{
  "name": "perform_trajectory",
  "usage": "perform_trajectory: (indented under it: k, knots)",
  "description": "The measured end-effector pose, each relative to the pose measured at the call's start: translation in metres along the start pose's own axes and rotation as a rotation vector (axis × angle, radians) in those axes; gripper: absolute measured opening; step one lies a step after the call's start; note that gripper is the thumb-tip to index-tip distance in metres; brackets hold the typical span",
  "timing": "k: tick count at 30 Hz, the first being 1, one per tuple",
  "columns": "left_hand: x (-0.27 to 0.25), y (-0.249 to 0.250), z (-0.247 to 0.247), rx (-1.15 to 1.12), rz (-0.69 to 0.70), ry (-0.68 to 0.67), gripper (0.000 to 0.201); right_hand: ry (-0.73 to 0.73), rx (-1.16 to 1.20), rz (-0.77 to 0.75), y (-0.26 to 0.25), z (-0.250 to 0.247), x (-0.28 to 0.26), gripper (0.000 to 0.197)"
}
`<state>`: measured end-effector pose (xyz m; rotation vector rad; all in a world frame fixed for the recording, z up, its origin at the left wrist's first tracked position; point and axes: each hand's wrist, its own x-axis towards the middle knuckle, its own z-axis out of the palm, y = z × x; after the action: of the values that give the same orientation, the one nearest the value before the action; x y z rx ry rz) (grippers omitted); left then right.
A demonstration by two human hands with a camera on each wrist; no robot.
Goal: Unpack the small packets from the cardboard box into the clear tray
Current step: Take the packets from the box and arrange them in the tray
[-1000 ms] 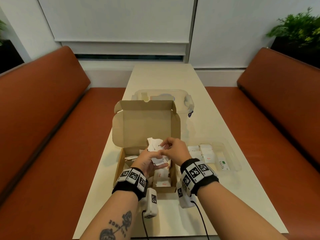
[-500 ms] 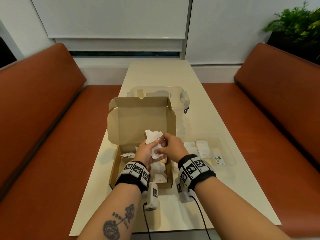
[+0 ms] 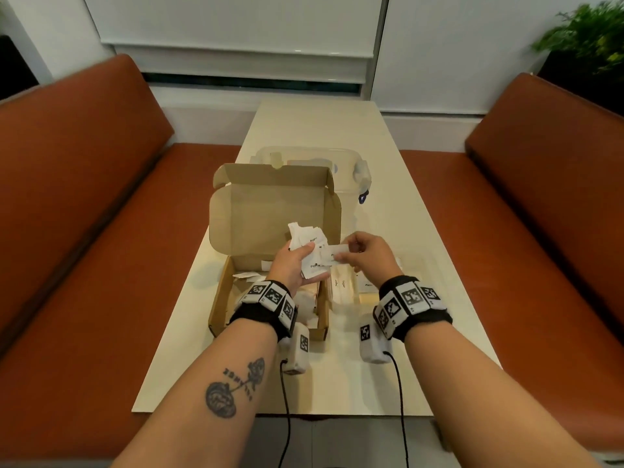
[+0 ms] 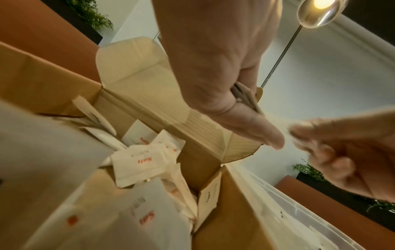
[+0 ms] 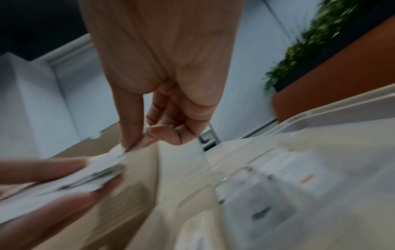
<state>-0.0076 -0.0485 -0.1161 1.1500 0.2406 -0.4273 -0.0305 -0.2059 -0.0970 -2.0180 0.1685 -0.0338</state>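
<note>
The open cardboard box (image 3: 221,298) sits on the table with several white packets (image 4: 136,162) inside. My left hand (image 3: 297,256) is raised above the box and grips a fanned bundle of white packets (image 3: 309,246). My right hand (image 3: 347,255), just to its right, pinches a single packet (image 3: 332,256) between thumb and fingers. The clear tray (image 3: 410,266) lies right of the box, below my right hand, and holds a few packets (image 3: 342,285). In the blurred right wrist view the tray (image 5: 299,128) shows under the pinching fingers (image 5: 132,135).
A clear lidded container (image 3: 358,170) stands behind the box's raised lid (image 3: 270,214). Orange benches (image 3: 84,214) flank the narrow table (image 3: 388,366) on both sides. A plant (image 3: 587,32) stands at the far right.
My hands were together over the box around the bundle. Now the right hand has drawn one packet off to the right, toward the tray, while the left keeps the rest.
</note>
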Motion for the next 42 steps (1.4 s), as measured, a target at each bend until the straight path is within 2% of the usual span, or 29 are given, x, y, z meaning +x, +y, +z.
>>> perform_trajectory:
  k: [3, 6, 13, 19, 28, 39, 42]
  knots:
    - [0.001, -0.001, 0.002, -0.008, -0.002, 0.002, 0.027, 0.136, -0.063, 0.025, 0.014, -0.023, 0.004, 0.013]
    - [0.0, -0.009, 0.005, -0.001, -0.026, -0.003, 0.024, 0.167, -0.238, 0.07, 0.027, -0.034, 0.006, 0.007]
    - [-0.002, -0.027, 0.011, 0.021, -0.114, -0.038, 0.015, -0.044, -0.615, 0.172, 0.04, -0.035, 0.011, 0.01]
    - [-0.003, -0.034, 0.008, 0.068, -0.113, -0.029, 0.017, -0.122, -0.813, 0.21, 0.041, -0.028, 0.018, 0.02]
    - [-0.003, -0.035, 0.008, 0.078, -0.089, -0.049, 0.022, -0.16, -0.93, 0.118, 0.051, -0.018, 0.024, 0.023]
    - [-0.004, -0.034, 0.007, 0.089, -0.075, -0.064, 0.022, -0.108, -0.889, -0.026, 0.065, -0.013, 0.014, 0.028]
    - [-0.003, -0.034, 0.007, 0.107, -0.076, -0.07, 0.023, -0.106, -0.891, -0.028, 0.065, -0.014, 0.012, 0.024]
